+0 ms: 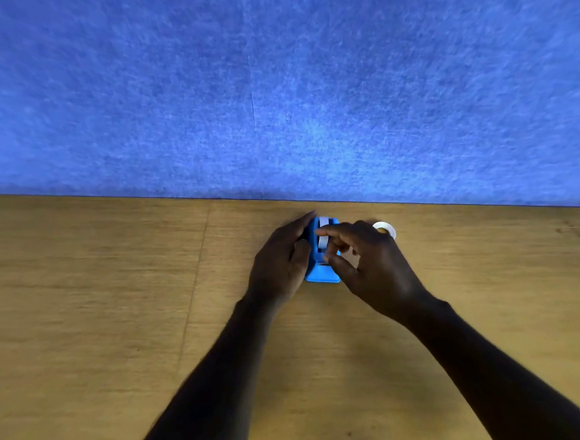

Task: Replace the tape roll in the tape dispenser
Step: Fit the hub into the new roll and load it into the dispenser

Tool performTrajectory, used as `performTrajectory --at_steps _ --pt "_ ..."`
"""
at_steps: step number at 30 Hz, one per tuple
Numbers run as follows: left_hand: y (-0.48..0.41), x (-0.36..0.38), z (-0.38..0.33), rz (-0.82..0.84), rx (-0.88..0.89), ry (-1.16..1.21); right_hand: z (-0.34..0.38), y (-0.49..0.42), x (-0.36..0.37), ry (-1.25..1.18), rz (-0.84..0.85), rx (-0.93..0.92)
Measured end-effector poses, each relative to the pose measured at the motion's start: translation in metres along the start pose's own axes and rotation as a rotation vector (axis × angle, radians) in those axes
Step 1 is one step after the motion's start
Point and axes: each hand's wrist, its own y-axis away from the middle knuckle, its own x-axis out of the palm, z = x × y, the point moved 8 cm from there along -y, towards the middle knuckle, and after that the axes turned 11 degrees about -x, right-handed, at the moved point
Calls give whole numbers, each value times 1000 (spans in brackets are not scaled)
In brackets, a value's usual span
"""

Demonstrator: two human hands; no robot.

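A small blue tape dispenser (321, 274) stands on the wooden table near the far wall. My left hand (281, 258) wraps around its left side and holds it. A white tape roll (323, 240) sits upright in the dispenser. My right hand (370, 265) pinches that roll between thumb and forefinger from the right. A second white tape roll (385, 228) lies flat on the table just behind my right hand, partly hidden by my knuckles.
The wooden table (115, 300) ends at a blue felt wall (272, 83) close behind the dispenser. A thin seam in the tabletop (196, 278) runs toward me on the left.
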Motion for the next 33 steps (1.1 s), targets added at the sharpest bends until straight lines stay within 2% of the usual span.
performTrajectory --at_steps 11,24,33 --pt "1 1 -1 15 19 -4 6 19 16 101 38 -68" --pt "5 -3 -7 17 37 -9 15 37 34 423 -4 -218" --pt "2 0 -6 38 46 -34 6 43 40 391 49 -141"
